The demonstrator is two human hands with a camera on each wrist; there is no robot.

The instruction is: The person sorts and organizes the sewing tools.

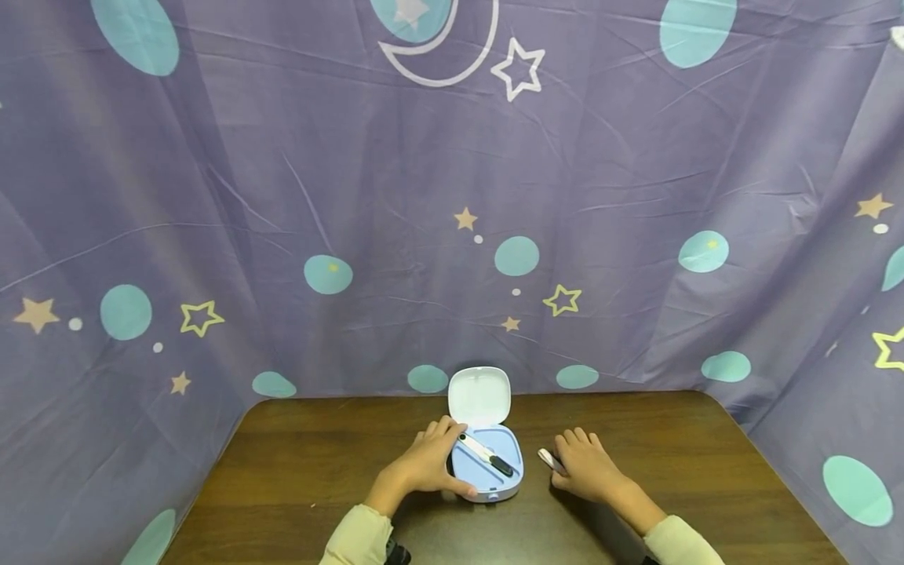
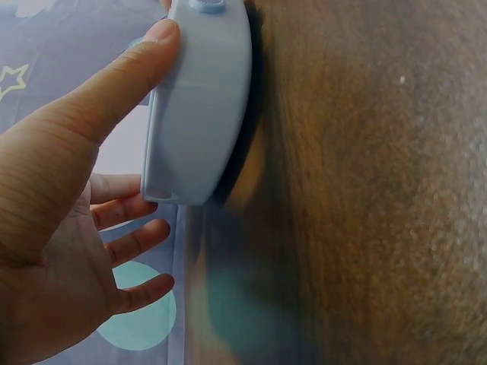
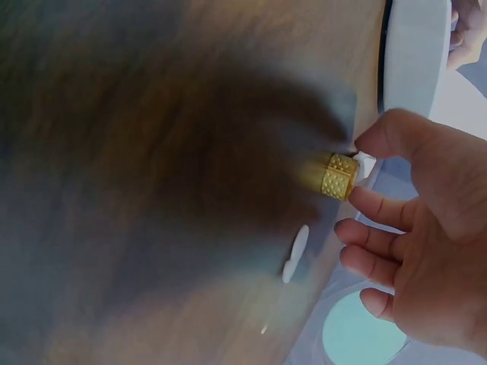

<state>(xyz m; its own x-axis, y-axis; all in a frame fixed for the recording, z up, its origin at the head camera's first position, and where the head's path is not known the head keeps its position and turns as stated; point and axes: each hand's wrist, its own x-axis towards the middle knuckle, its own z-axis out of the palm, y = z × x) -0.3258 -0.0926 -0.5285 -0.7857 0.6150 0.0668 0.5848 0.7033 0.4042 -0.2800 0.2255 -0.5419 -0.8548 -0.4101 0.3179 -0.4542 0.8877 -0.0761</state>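
Note:
A pale blue box [image 1: 487, 488] with its white lid [image 1: 479, 397] raised stands on the table. My left hand [image 1: 426, 461] grips its left side, the thumb at the front wall and a fingertip at the far corner. Diagonally across the blue tray lies a slim white tool [image 1: 477, 447] with a dark end. To the right of the box, my right hand [image 1: 586, 468] pinches a small piece [image 3: 338, 176] between thumb and index finger, low over the table. It shows a dimpled gold-coloured band and a whitish part; I cannot tell its kind.
The brown wooden table [image 1: 311, 455] has rounded far corners. Purple curtains [image 1: 395, 196] with stars and teal spots hang behind it and at the sides. In the right wrist view a small white oblong shape [image 3: 295, 253] shows against the tabletop, below the gold band.

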